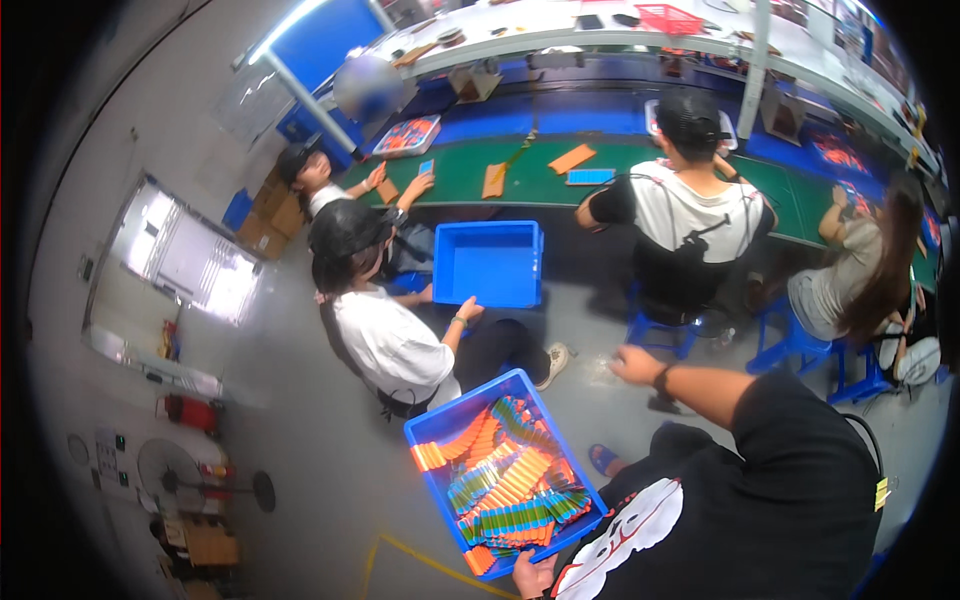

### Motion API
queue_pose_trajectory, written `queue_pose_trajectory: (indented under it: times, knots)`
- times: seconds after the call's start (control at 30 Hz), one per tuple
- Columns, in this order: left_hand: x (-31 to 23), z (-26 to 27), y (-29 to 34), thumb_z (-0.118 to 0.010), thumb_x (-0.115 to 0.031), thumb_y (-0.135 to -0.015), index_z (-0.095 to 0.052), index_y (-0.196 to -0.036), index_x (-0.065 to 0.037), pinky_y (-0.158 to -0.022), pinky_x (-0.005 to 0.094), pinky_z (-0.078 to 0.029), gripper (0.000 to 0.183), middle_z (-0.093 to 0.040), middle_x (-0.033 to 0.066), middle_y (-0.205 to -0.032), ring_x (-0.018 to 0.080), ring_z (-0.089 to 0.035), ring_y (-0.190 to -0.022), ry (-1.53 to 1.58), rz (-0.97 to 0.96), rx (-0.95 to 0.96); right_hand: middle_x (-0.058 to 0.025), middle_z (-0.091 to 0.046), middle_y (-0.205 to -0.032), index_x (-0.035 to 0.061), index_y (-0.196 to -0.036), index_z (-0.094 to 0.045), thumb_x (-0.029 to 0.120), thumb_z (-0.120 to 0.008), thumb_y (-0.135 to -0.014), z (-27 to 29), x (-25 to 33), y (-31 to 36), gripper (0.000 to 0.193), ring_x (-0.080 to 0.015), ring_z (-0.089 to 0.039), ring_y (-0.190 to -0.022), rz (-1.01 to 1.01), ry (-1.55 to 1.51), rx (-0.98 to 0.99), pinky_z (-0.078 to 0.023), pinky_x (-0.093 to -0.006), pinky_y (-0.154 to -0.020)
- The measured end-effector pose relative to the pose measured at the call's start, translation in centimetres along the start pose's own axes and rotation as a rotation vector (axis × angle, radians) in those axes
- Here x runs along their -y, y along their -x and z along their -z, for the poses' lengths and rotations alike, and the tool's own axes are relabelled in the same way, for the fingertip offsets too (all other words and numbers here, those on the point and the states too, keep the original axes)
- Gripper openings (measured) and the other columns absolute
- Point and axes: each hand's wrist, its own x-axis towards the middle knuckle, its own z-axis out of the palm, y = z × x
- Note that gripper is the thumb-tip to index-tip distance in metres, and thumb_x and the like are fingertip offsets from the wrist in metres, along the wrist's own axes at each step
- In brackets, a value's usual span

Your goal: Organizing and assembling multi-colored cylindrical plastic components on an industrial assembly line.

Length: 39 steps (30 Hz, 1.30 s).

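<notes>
My left hand point(535, 574) is closed on the lower rim of a blue plastic bin point(424, 498), which is tilted in front of me. Inside lie heaped strips of small ribbed pieces point(510, 485), orange on some and blue and green on others; their exact kind I cannot make out. My right arm reaches out across the front, a dark band on its wrist. Its hand point(632, 365) is in the air over the grey floor, fingers curled, holding nothing that I can see.
A seated person point(385, 340) holds another blue bin point(488, 228). Beyond, a green work table point(450, 190) carries a tray of orange pieces point(408, 136). Another person point(690, 210) sits there, with others, on blue stools point(665, 335). A standing fan point(168, 468) is at left.
</notes>
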Motion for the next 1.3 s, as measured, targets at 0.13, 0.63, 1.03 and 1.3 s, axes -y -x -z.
queue_pose_trajectory:
  times: [0.13,0.63,1.03,1.3]
  knots:
    - [-5.9,0.4,2.0,-0.05,0.0,-0.081,-0.046,-0.13,0.001,-0.108,0.0688,-0.032,0.049,-0.049,0.021,-0.139,0.042,-0.045,-0.13,0.248,0.343,0.146,-0.0288,-0.066,-0.104,-0.0035,-0.102,-0.064,0.031,-0.054,-0.085,0.4,-2.9,21.1,0.04,-0.0426,-0.062,-0.101,-0.484,0.02,-0.004,-0.049,-0.0477,-0.089]
    - [-3.0,-16.8,28.9,-0.052,-0.02,-0.097,-0.058,-0.108,0.0,-0.103,0.0482,-0.043,0.024,-0.061,0.0188,-0.111,0.0283,-0.056,-0.106,-1.282,0.141,0.799,-0.0187,-0.063,-0.124,0.0053,-0.123,-0.063,0.034,-0.052,-0.096,11.0,-2.7,85.2,0.041,-0.0369,-0.057,-0.115,-1.138,-0.48,-0.423,-0.044,-0.0445,-0.099]
    - [31.8,-38.9,52.0,-0.05,-0.005,-0.089,-0.05,-0.113,0.003,-0.105,0.0621,-0.04,0.026,-0.057,0.0192,-0.116,0.038,-0.055,-0.113,-1.343,0.864,0.822,-0.0118,-0.069,-0.088,0.0037,-0.108,-0.069,0.025,-0.053,-0.097,11.9,-5.1,117.6,0.028,-0.0204,-0.065,-0.08,-1.571,-0.987,-1.024,-0.052,-0.0346,-0.074]
    - [55.9,-46.6,70.0,-0.049,-0.002,-0.089,-0.048,-0.124,0.004,-0.102,0.0585,-0.044,0.036,-0.054,0.0191,-0.124,0.0366,-0.055,-0.115,-1.646,0.979,0.992,-0.0063,-0.063,-0.076,-0.0021,-0.106,-0.065,0.013,-0.052,-0.098,17.6,-3.3,127.0,0.021,-0.0125,-0.06,-0.065,-1.542,-1.106,-1.647,-0.05,-0.0275,-0.059]
